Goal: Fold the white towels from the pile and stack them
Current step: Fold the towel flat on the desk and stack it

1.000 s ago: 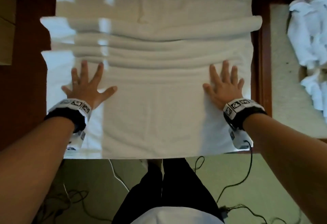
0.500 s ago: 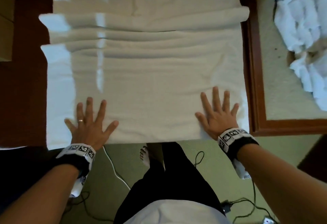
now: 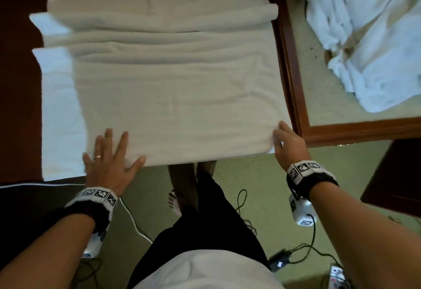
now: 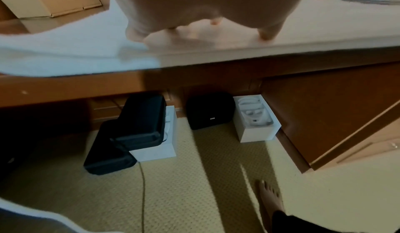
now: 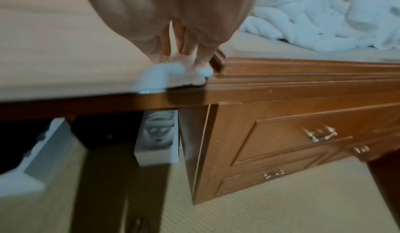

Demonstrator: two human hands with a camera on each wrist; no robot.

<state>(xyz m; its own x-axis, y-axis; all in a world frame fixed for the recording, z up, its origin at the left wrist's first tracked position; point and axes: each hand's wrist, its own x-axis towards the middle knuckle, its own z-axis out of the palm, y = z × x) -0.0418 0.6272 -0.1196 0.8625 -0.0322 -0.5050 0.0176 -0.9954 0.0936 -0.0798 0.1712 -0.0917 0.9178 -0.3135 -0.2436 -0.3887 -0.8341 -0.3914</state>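
A large white towel [image 3: 173,92] lies spread over the dark wooden table [image 3: 20,106], with rolled creases across its far half. My left hand [image 3: 109,154] rests flat with fingers spread on the towel's near left part, by the table's front edge. My right hand [image 3: 284,142] pinches the towel's near right corner [image 5: 173,72]; the right wrist view shows fingers curled down round that corner at the table edge. The left hand [image 4: 194,31] in the left wrist view has fingertips on the towel [image 4: 86,48]. The pile of white towels [image 3: 369,33] lies crumpled at the right.
The pile sits on a lighter surface with a raised wooden frame [image 3: 293,97] right of the table. Drawers with metal handles [image 5: 320,134] are below it. Under the table stand black cases [image 4: 134,130] and white boxes [image 4: 255,120]. Cables [image 3: 243,202] run across the carpet by my bare foot.
Both hands slid back toward me along the towel to its near edge, smoothing it. The right hand moved to the near right corner and took hold of it.
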